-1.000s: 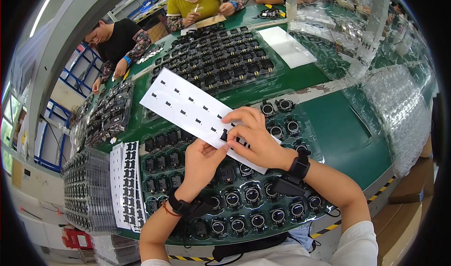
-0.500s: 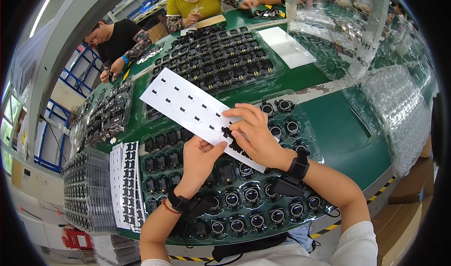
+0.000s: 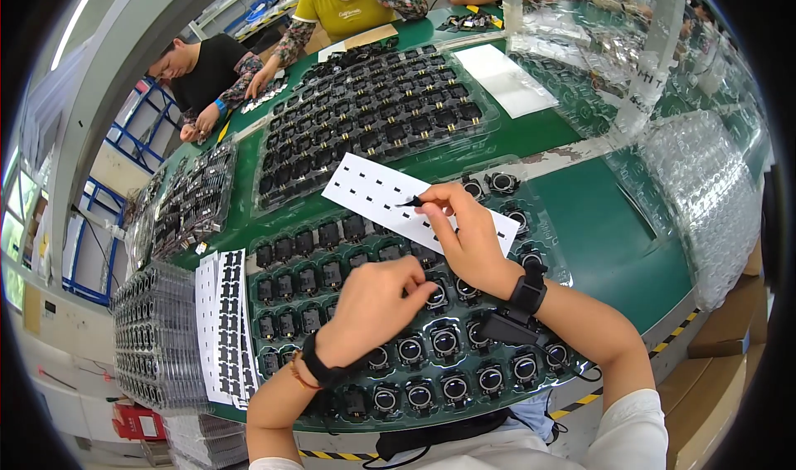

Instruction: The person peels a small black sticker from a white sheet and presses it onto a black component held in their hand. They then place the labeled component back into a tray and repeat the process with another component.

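Note:
In my right hand [image 3: 466, 229], thumb and forefinger pinch a small black die-cut sticker [image 3: 412, 202]. It is just above a white backing sheet [image 3: 352, 182] marked with rows of little black rectangles. The sheet lies slanted across the far part of a clear plastic tray [image 3: 543, 246], partly beneath my right hand. My left hand [image 3: 377, 308] is over the tray, closer to me, its fingers curled and the thumb a little apart from them; nothing shows between them. Round black parts with lens-like centres [image 3: 444, 343] and squarish black parts [image 3: 308, 277] fill the tray's pockets.
Left of the tray lie sheets of black stickers [image 3: 230, 321], beside a tall stack of clear trays [image 3: 153, 337]. Farther back is another tray of black parts [image 3: 373, 105]. Bubble wrap [image 3: 705, 196] hangs at the right. Other people work across the green table [image 3: 609, 221].
My left hand has let go of the sheet and drawn back toward me. The sheet has shifted right and down onto the tray. My right hand now has a sticker lifted in its fingertips.

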### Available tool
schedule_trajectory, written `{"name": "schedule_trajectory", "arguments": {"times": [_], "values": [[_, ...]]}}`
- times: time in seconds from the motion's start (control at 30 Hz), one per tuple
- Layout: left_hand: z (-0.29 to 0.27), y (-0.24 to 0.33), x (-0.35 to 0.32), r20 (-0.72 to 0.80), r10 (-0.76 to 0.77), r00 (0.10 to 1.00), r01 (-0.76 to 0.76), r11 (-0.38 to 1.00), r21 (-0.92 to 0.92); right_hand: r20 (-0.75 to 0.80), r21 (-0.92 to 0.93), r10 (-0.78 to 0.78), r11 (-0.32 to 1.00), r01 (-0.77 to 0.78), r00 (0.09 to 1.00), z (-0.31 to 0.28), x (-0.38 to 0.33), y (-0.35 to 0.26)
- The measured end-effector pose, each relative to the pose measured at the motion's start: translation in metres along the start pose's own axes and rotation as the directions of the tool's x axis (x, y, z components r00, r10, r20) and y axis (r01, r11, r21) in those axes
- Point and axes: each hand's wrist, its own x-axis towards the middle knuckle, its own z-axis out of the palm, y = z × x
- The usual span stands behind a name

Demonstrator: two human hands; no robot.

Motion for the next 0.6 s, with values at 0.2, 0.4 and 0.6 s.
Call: {"name": "schedule_trajectory", "arguments": {"times": [0.2, 0.4, 0.6], "values": [[0.018, 0.026, 0.01, 0.11, -0.073, 0.991, 0.034, 0.946, 0.323, -0.076, 0.004, -0.149, 0.989, 0.15, 0.986, 0.0, 0.004, -0.004], [0.013, 0.027, 0.014, 0.109, -0.118, 0.987, 0.075, 0.94, 0.333, -0.037, 0.075, -0.101, 0.992, 0.104, 0.994, -0.002, 0.001, -0.003], [-0.021, 0.003, 0.007, 0.181, -0.156, 0.971, 0.216, 0.897, -0.385, -0.119, 0.183, -0.073, 0.979, 0.094, 0.99, 0.0, 0.004, -0.001]]}}
